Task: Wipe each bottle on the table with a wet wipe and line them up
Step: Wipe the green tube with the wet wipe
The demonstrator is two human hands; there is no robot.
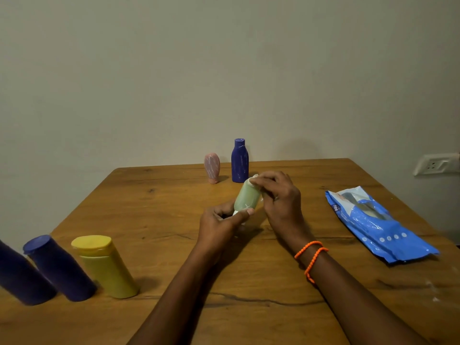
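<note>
A pale green bottle (247, 198) is held tilted above the middle of the wooden table (159, 210). My left hand (221, 224) grips its lower end near the white cap. My right hand (278, 192) curls over its upper end with a white wet wipe (255, 180) pressed against it; most of the wipe is hidden. A pink bottle (212, 168) with white streaks and a dark blue bottle (239, 161) with white marks stand at the far edge. At the near left, a yellow bottle (107, 266) and two dark blue bottles (59, 268) (20, 277) stand side by side.
A blue wet-wipe pack (378, 225) lies flat on the right side of the table. A white wall socket (434, 165) is on the wall at the far right. An orange cord bracelet (311, 255) circles my right wrist.
</note>
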